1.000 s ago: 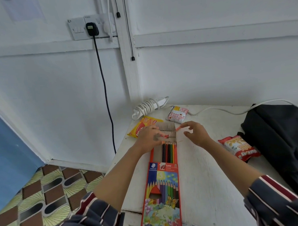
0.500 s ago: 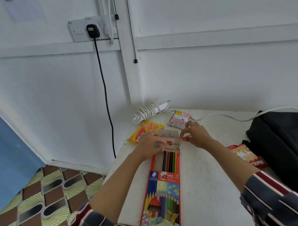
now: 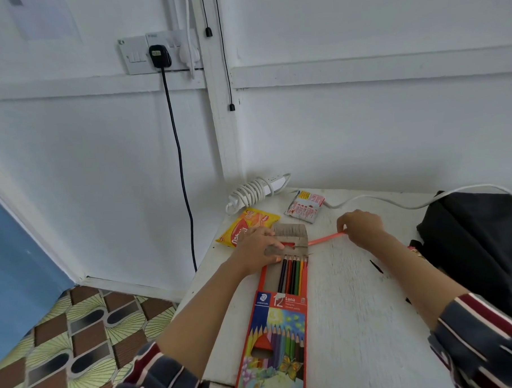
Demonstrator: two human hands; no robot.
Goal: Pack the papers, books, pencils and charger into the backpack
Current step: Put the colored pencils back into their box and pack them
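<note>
— Where is the thin orange-red wooden pencil (image 3: 327, 238)?
— Just right of the long red cardboard pencil box (image 3: 279, 324), crosswise to it, and the right hand (image 3: 363, 228) pinches its outer end. The left hand (image 3: 258, 248) presses flat on the brown cardboard flap (image 3: 291, 234). I think the pencil must turn lengthwise.

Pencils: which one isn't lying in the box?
The pale orange pencil, pinched by the right hand, lying crosswise; the other pencils lie parallel inside the pencil box.

Left hand (image 3: 258, 246) rests on the pencil box (image 3: 279, 324) flap; right hand (image 3: 360, 227) pinches an orange pencil (image 3: 324, 239).
</note>
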